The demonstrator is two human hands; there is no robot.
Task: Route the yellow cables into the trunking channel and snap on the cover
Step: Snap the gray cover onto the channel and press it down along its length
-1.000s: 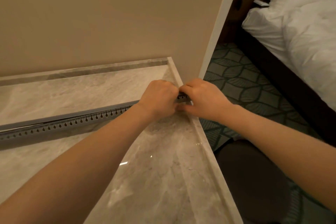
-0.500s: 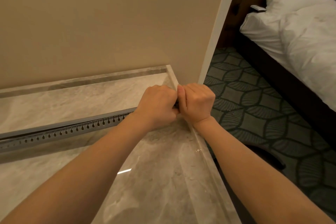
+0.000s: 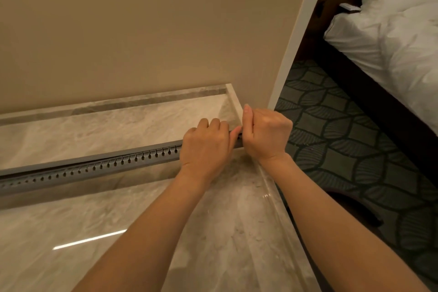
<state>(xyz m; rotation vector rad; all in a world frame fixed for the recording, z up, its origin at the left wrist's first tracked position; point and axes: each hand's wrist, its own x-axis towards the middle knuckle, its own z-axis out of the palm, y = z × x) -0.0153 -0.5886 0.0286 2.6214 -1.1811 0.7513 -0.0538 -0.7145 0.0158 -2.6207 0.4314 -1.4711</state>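
Since the earlier frame the right hand (image 3: 265,135) has raised its thumb; its other fingers stay curled, and what they pinch is hidden. The left hand (image 3: 206,148) curls its fingers over the right end of the trunking channel (image 3: 94,169), which lies across the marble counter (image 3: 71,220); its left end is cut off.

Head-worn camera looks forward and down, close over the marble counter (image 3: 71,220).
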